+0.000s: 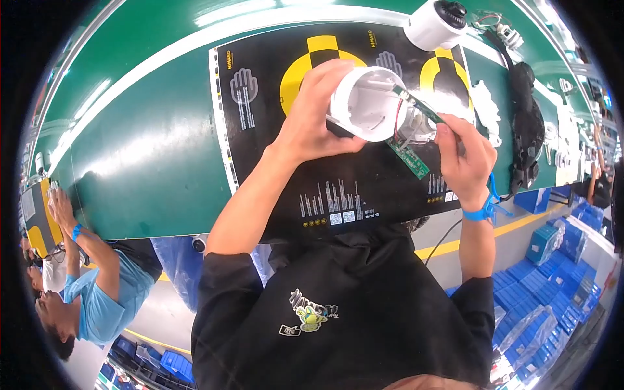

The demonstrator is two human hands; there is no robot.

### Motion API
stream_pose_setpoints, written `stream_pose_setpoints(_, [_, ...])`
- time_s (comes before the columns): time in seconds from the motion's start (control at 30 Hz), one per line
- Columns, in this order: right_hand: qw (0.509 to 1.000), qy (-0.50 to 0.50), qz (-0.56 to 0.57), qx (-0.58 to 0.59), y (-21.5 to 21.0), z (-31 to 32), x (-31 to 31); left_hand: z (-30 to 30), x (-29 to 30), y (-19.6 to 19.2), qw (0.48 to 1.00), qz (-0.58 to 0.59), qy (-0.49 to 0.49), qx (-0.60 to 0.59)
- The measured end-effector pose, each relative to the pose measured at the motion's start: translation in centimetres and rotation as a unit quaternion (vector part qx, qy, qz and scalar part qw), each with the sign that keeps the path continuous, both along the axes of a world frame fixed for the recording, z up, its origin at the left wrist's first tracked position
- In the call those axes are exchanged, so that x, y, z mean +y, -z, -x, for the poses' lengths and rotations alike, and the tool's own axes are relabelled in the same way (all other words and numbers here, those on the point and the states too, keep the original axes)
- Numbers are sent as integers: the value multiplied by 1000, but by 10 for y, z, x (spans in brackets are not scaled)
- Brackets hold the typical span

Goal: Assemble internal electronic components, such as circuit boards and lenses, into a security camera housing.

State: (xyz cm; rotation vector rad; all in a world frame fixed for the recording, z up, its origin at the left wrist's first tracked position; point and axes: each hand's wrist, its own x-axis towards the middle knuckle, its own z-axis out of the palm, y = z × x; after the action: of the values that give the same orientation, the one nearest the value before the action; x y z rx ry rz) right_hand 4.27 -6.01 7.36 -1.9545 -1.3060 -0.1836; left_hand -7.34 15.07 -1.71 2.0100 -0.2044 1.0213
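So your left hand [312,123] fingers are wrapped around the white round housing [365,104] while your right hand [465,159] fingers pinch the green circuit board [422,109] at its rim, above the counter [149,149].

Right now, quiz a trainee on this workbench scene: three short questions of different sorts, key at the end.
1. True or false: the left hand holds the white round housing with its open side toward the camera.
2. What does the right hand pinch? A) a green circuit board B) a screwdriver C) a blue bin
3. Fill in: the right wrist wears a ___ strap.

Key:
1. True.
2. A: the green circuit board, at the housing's rim.
3. Blue: the blue strap.
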Motion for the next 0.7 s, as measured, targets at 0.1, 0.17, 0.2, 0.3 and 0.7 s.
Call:
stream_pose_setpoints(0.1, [1000, -12, 18, 10, 1, 1, 2, 3, 0, -1, 1000, -2, 12, 20])
stream_pose_setpoints(0.17, [999, -13, 25, 15, 1, 2, 1, 2, 0, -1, 1000, -4, 18, 19])
stream_pose_setpoints(0.2, [1000, 4, 10, 15, 2, 3, -1, 1, -1, -1, 1000, 6, 20, 20])
stream_pose_setpoints(0.3, [999, 22, 1, 24, 2, 4, -1, 1, 0, 0, 999, 19, 18, 19])
stream_pose_setpoints(0.7, [997, 50, 64, 18, -15, 10, -12, 0, -5, -2, 1000, 4, 3, 21])
